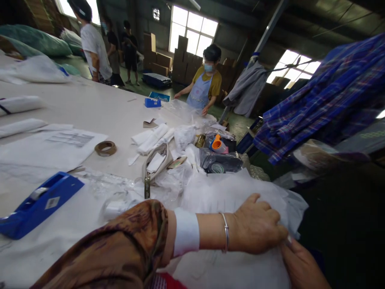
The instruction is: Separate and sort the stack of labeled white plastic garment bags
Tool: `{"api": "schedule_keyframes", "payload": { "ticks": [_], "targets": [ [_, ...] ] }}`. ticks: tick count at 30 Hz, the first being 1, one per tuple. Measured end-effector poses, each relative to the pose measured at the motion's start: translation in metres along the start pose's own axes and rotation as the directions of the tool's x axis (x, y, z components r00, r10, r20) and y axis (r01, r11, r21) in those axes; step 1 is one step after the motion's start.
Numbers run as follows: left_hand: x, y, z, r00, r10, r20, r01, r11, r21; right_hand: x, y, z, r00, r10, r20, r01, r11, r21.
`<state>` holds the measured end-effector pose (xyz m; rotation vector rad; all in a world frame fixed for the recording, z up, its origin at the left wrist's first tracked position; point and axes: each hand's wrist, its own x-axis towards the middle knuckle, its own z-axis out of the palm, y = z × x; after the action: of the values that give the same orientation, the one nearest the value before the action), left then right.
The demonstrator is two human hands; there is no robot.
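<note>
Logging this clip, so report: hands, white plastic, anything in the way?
Left hand and right hand meeting at right side of white plastic; grip unclear. Plastic spread, rumpled. Dark package close to its far edge, apparently not blocking hands.

Windows point(207, 30) glare white against a dim room; the tabletop point(87, 102) looks softly lit. Dark shadow fills the lower right, and edges look stretched.

The bag point(222, 190) is white. Left of it are a blue dispenser point(40, 204), brown tape point(105, 151) and a mottled brown sleeve point(120, 245); over it, a silver bangle point(226, 230); right beyond it, a blue plaid shirt point(321, 92).
</note>
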<state>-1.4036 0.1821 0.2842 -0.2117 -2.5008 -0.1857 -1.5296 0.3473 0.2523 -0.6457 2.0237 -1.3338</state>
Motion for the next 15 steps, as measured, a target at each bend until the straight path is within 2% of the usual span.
{"api": "schedule_keyframes", "payload": {
  "ticks": [3,8,12,15],
  "targets": [
    [0.017,-0.014,-0.005,0.985,0.099,0.139,-0.093,0.995,-0.048,-0.001,-0.004,0.003,0.992,0.126,0.004,-0.126,0.985,0.117],
    [0.048,-0.033,-0.011,0.91,0.22,0.352,-0.165,0.97,-0.179,0.0,-0.013,0.005,0.966,0.252,0.048,-0.257,0.942,0.218],
    [0.063,-0.036,-0.016,0.858,0.255,0.446,-0.172,0.96,-0.219,-0.002,-0.026,0.011,0.975,0.218,0.039,-0.222,0.956,0.193],
    [0.067,-0.035,-0.022,0.853,0.258,0.453,-0.189,0.963,-0.192,-0.001,-0.031,0.01,0.961,0.27,0.054,-0.276,0.943,0.186]
  ]
}}
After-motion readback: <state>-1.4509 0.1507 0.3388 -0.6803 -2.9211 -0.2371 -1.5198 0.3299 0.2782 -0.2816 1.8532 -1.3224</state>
